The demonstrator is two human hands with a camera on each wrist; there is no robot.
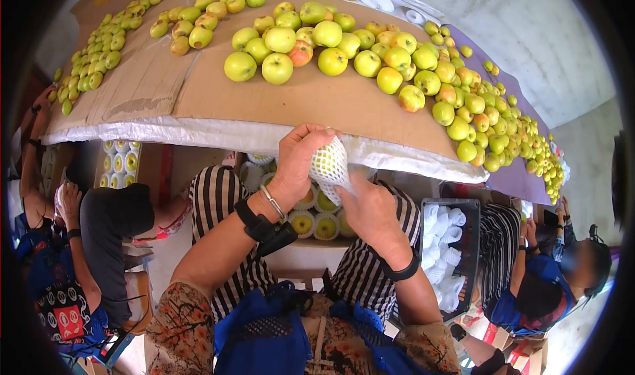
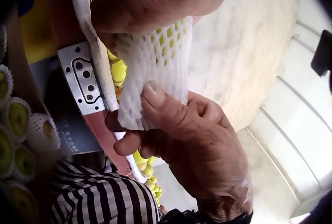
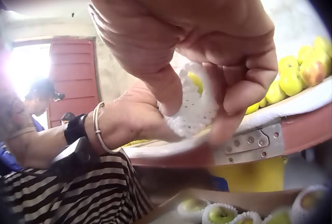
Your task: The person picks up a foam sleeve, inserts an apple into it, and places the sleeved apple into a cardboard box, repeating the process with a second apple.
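Note:
A green apple inside a white foam net [image 1: 329,166] is held up in front of the table edge. My left hand [image 1: 297,163] grips it from the upper left, thumb over the top. With thumb and fingers my right hand [image 1: 376,219] pinches the net's loose lower end. In the left wrist view, green shows through the stretched mesh of the foam net [image 2: 161,60], and the right thumb [image 2: 166,107] presses on its narrow end. The right wrist view looks into the open end of the net [image 3: 192,112], where some of the apple [image 3: 195,82] shows.
Loose apples [image 1: 397,58] cover much of the cardboard-topped table [image 1: 264,107]. Below its edge stands a box of netted apples [image 1: 325,226]. A black crate [image 1: 473,242] with white foam nets [image 1: 442,242] is by the right knee. Other people sit on both sides.

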